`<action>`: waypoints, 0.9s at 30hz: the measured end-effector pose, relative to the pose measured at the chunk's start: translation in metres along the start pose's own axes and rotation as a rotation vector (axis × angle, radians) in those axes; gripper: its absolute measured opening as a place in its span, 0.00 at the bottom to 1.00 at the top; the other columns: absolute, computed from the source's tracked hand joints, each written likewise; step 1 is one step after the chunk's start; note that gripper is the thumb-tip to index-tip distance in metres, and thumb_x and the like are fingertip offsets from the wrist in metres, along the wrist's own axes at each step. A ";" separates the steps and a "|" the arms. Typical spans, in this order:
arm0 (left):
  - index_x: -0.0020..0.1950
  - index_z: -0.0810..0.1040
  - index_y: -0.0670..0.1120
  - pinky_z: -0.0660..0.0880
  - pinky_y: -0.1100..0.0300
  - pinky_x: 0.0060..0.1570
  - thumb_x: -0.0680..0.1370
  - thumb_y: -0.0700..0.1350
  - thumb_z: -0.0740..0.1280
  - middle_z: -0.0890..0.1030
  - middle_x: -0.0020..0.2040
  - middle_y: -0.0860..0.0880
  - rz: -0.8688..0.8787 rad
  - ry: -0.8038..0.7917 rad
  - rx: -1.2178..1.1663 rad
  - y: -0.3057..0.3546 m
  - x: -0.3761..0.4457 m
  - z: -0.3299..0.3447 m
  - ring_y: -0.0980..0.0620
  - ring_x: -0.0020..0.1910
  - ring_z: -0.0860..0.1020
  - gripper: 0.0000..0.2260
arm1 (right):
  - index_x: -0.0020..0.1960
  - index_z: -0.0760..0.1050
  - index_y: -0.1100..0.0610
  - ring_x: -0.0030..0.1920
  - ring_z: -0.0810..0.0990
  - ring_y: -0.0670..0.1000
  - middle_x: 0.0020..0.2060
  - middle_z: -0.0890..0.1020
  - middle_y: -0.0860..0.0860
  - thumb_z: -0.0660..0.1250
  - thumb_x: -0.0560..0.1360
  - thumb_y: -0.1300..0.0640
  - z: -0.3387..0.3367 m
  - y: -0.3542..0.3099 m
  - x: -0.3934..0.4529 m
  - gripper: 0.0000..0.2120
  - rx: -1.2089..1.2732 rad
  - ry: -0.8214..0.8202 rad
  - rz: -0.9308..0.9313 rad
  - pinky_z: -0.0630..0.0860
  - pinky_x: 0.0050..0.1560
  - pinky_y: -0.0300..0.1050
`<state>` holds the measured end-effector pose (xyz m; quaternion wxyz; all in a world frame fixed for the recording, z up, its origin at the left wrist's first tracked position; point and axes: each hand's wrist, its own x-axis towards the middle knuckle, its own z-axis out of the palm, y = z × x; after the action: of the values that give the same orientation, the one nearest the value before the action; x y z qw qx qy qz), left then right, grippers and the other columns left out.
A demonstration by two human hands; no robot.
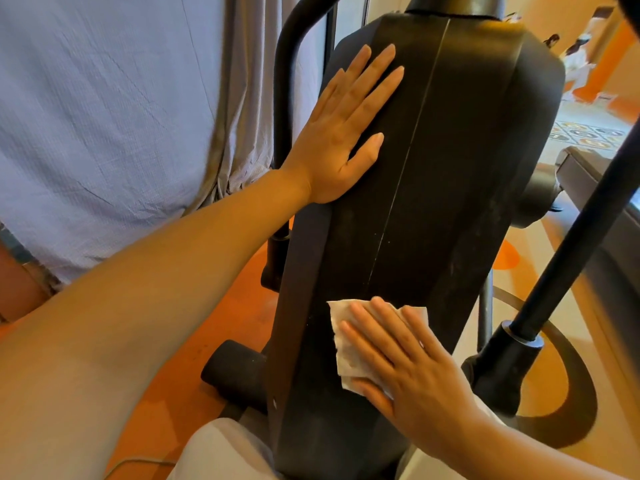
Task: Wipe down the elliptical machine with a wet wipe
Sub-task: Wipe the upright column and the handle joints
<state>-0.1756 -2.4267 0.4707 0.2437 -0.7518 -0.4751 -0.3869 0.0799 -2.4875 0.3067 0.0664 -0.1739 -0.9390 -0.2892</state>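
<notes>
The elliptical machine's black housing [433,188] fills the middle of the view, with a pale seam running down its length. My left hand [346,133] rests flat on its upper left part, fingers straight and spread. Lower down, my right hand [405,362] presses a white wet wipe [346,344] flat against the housing with straight fingers. The wipe sticks out to the left and above my fingertips. Faint dusty streaks show on the housing's right side.
A grey curtain [104,133] hangs at the left. Black handlebar tubes [287,98] [575,237] run along both sides of the housing. The floor [207,323] is orange and beige. A treadmill edge [588,178] sits at the right, and people stand far off at the top right.
</notes>
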 end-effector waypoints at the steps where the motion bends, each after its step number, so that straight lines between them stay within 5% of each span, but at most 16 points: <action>1: 0.76 0.61 0.33 0.47 0.40 0.77 0.81 0.45 0.56 0.58 0.77 0.32 0.000 0.001 -0.001 0.000 0.000 0.000 0.32 0.77 0.51 0.26 | 0.79 0.57 0.54 0.79 0.49 0.58 0.80 0.52 0.54 0.49 0.79 0.37 -0.002 0.004 0.001 0.34 -0.010 0.016 0.008 0.43 0.78 0.57; 10: 0.77 0.60 0.34 0.46 0.43 0.78 0.81 0.44 0.57 0.58 0.78 0.33 -0.012 -0.001 0.000 0.004 -0.001 -0.001 0.33 0.78 0.51 0.26 | 0.80 0.49 0.60 0.79 0.45 0.60 0.80 0.49 0.58 0.50 0.81 0.38 -0.045 0.046 0.052 0.36 0.032 0.230 0.425 0.41 0.78 0.59; 21: 0.76 0.62 0.38 0.48 0.44 0.77 0.81 0.47 0.58 0.62 0.77 0.37 0.235 -0.140 0.105 0.012 -0.066 0.001 0.39 0.79 0.54 0.25 | 0.79 0.56 0.55 0.79 0.51 0.57 0.79 0.54 0.53 0.49 0.81 0.37 0.011 -0.022 -0.006 0.33 0.071 0.093 0.111 0.41 0.78 0.56; 27: 0.77 0.61 0.43 0.48 0.44 0.77 0.82 0.49 0.55 0.62 0.77 0.42 0.254 -0.165 0.115 0.016 -0.093 0.012 0.45 0.79 0.52 0.24 | 0.80 0.50 0.58 0.79 0.51 0.58 0.80 0.53 0.55 0.53 0.80 0.36 -0.010 0.005 0.022 0.38 0.123 0.286 0.360 0.48 0.77 0.60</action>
<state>-0.1801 -2.4739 0.3877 0.2933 -0.8198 -0.4161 -0.2622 0.0619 -2.4832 0.3222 0.2596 -0.2913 -0.8898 -0.2365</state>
